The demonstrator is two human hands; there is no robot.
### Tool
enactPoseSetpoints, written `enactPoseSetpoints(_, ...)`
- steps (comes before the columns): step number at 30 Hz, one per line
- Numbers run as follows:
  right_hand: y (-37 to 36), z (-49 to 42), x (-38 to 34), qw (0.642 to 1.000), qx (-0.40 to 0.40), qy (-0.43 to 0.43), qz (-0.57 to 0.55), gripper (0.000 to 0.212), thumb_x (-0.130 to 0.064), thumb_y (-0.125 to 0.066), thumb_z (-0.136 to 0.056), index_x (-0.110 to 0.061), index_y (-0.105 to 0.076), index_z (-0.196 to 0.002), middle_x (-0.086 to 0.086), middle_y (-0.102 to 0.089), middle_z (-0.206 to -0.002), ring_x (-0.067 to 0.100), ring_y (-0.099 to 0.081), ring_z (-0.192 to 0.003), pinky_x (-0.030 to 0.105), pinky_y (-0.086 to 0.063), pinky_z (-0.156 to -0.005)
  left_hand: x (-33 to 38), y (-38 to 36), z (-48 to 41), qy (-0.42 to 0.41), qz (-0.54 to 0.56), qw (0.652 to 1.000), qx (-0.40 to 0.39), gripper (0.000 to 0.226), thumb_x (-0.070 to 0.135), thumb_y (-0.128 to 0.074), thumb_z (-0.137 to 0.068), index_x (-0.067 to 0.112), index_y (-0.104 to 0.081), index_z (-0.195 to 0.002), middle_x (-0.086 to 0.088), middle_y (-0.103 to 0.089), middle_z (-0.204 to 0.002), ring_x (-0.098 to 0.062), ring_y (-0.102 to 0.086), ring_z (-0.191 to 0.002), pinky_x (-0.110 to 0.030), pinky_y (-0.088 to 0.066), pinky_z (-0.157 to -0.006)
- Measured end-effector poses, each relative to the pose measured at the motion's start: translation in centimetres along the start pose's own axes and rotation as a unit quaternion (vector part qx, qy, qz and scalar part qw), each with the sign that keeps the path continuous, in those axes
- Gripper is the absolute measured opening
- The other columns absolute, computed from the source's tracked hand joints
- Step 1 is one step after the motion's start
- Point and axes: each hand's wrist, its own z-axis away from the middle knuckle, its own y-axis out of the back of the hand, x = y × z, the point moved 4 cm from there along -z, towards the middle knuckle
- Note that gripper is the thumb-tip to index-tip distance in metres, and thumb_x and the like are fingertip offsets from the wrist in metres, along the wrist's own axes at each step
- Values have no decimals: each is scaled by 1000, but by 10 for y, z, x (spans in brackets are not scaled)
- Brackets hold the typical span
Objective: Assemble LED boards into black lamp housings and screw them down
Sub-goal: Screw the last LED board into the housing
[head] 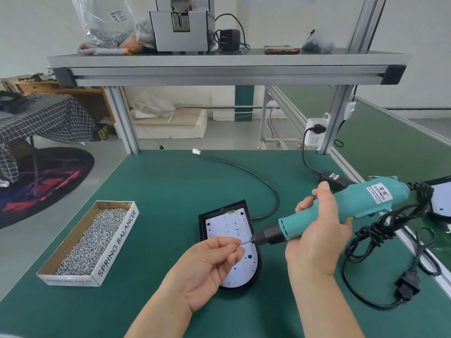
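Your left hand [207,269] pinches a screw [236,245] at the bit tip, your right hand [314,240] grips the teal screwdriver [353,203], and the black lamp housing [202,228] with its LED board [227,228] lies lower centre, beneath your left fingertips.

On the green-matted workbench [166,191] the open cardboard box of small metal screws [117,242] lies at the left and the black round-ended lamp housing [203,228] in the middle, the white LED board [227,225] seated inside it; a black cable [278,202] runs from the housing's right side back to a white plug connector [196,151] near the far edge. Over the board the left hand [210,264] pinches a small screw [236,245] at the bit of the teal electric screwdriver [353,203], gripped by the right hand [314,237] right of the housing, its tangled black power cord [377,231] lying further right.
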Motion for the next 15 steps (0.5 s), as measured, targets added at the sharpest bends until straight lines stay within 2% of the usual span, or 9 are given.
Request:
enactPoseSetpoints(2,0,1,0,1000,0,-2,3,20,-22,-72,-91,-19,-54,-81,-11,-56,-57,9,-51,-53,19,-47,-54,0,-3,2,2,-4,1000,-5,12,-7,-69,-68,-6,-78,-76,-21,-69,-78,-19,-72,-63,-18,-56,-51)
enactPoseSetpoints(7,1,2,1,1000,7,-10,2,20,-20,-72,-91,-20,-53,-84,-13,-57,-56,8,-51,-52,19,-47,-51,0,-6,3,-3,-16,1000,-9,14,-6,-69,-67,-6,-78,-77,-21,-70,-78,-19,-72,-63,-18,-56,-53)
enactPoseSetpoints(13,1,1,2,1000,4,-9,8,20,-20,-73,-91,-19,-54,-83,-12,-56,-56,9,-51,-51,20,-46,-52,0,-8,6,-34,-37,999,-14,11,-6,-70,-70,-4,-78,-77,-22,-70,-82,-21,-73,-67,-18,-57,-56)
enactPoseSetpoints(15,0,1,2,1000,3,-7,10,20,-19,-73,-90,-20,-55,-81,-10,-55,-56,10,-49,-51,19,-46,-51,1,-11,7,-67,-59,996,-12,14,-10,-67,-77,-1,-78,-76,-23,-71,-83,-23,-73,-68,-19,-57,-59)
